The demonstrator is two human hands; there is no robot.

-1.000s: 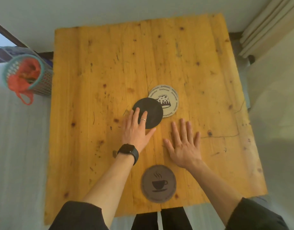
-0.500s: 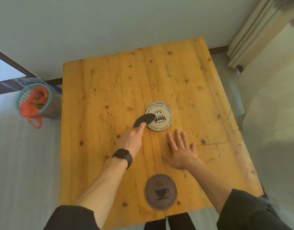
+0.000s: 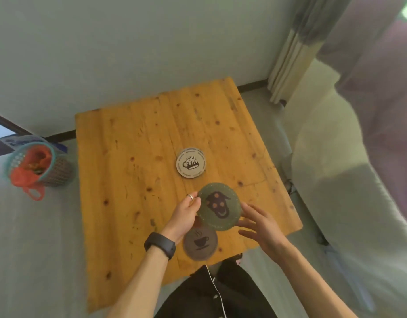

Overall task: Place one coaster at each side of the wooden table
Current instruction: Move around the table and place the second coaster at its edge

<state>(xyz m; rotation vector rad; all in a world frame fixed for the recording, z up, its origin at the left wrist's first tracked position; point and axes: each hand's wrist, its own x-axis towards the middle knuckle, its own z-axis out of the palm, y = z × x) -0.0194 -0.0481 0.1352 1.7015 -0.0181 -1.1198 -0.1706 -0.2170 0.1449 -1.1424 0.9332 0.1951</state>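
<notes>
My left hand (image 3: 186, 213) holds a green coaster (image 3: 219, 206) with a dark skull print by its left rim, lifted above the wooden table (image 3: 138, 171). Just right of that coaster my right hand (image 3: 260, 222) hovers with fingers spread, fingertips near its right edge. A white coaster with a beer-mug print (image 3: 191, 162) lies flat at the table's middle. A brown coaster with a coffee-cup print (image 3: 200, 243) lies at the near edge, partly under the green one.
A teal and grey basket (image 3: 37, 165) with an orange bag stands on the floor left of the table. A pale sofa (image 3: 340, 180) flanks the right side, curtains (image 3: 296, 47) behind it. The wall runs along the far edge.
My left hand lifted the dark coaster off the white one, turned it printed face up and drew it toward me. My right hand rose off the table beside it. The view tilted up.
</notes>
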